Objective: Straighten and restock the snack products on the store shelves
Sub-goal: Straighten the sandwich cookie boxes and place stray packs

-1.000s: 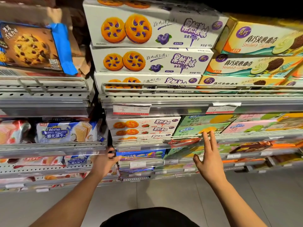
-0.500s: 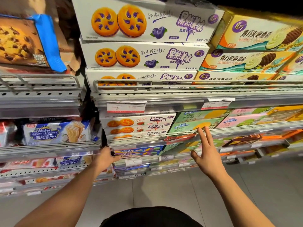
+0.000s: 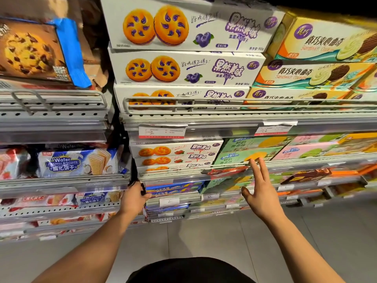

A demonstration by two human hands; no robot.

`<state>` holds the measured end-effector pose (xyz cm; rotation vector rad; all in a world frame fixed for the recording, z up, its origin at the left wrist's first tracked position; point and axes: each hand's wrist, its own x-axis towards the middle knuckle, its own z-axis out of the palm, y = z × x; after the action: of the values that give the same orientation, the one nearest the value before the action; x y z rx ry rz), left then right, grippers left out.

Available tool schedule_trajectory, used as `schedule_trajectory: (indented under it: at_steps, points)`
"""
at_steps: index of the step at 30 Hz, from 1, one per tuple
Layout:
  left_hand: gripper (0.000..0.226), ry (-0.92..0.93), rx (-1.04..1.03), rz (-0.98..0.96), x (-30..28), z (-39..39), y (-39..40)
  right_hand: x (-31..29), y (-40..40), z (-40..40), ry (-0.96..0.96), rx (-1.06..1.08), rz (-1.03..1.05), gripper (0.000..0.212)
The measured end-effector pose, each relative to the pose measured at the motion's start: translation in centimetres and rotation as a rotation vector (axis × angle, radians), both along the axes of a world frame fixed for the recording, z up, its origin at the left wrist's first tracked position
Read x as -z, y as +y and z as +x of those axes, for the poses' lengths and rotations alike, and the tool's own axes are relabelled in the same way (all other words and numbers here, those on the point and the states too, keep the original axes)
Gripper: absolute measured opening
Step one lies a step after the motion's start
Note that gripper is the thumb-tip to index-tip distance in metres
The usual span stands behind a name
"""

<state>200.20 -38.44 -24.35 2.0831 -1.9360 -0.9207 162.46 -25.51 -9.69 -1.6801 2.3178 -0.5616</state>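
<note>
My right hand (image 3: pixel 260 194) is raised with straight, spread fingers, its tips at the wire rail in front of the green snack boxes (image 3: pixel 234 157); it holds nothing. My left hand (image 3: pixel 133 198) grips the left end of a shelf edge (image 3: pixel 163 179), beside the blue boxes (image 3: pixel 173 188); what its fingers close on is partly hidden. White strawberry cookie boxes (image 3: pixel 175 152) lie stacked just above it. Higher up are white blueberry cookie boxes (image 3: pixel 183 68) and yellow sandwich cookie boxes (image 3: pixel 310 74).
Wafer packs (image 3: pixel 77 162) fill the left shelves, with a chocolate chip cookie box (image 3: pixel 32 52) above them. Pink boxes (image 3: pixel 306 150) and a brown box (image 3: pixel 304 175) lie to the right. Wire rails (image 3: pixel 204 101) front each shelf. Grey floor tiles (image 3: pixel 204 237) lie below.
The view has shifted slightly to the right and closer. My right hand has stayed at the rail by the green boxes, its fingers spreading. My left hand keeps its hold on the shelf edge.
</note>
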Motion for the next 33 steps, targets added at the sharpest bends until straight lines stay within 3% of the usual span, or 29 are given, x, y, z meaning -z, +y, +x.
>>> schedule_trajectory:
  at_steps: [10,13,16,19,21,28,33]
  points:
    - [0.032,-0.070,-0.044,0.068,-2.2,-2.0,0.0,-0.3,0.2,-0.2,0.019,-0.028,0.004,0.099]
    - [0.032,0.033,-0.062,-0.021,-3.0,-2.5,1.7,-0.4,0.3,-0.2,0.028,-0.030,0.004,0.100]
    - [0.051,0.202,-0.089,-0.098,-3.1,-2.2,4.5,-0.4,0.3,-0.3,0.053,-0.029,0.026,0.102]
    - [0.063,0.215,-0.083,-0.121,-3.3,-1.8,7.3,-0.5,0.5,-0.5,0.107,-0.032,0.062,0.105]
    - [0.059,0.257,-0.133,-0.141,-3.7,-1.4,8.8,-0.3,0.7,-0.7,0.138,-0.039,0.082,0.106]
    - [0.048,0.259,-0.303,-0.330,-9.6,1.0,13.2,-0.6,0.9,-1.3,0.142,-0.079,0.029,0.110]
    - [0.051,0.136,-0.353,-0.460,-13.3,5.7,16.7,-0.1,0.7,-1.8,0.061,-0.104,-0.028,0.109]
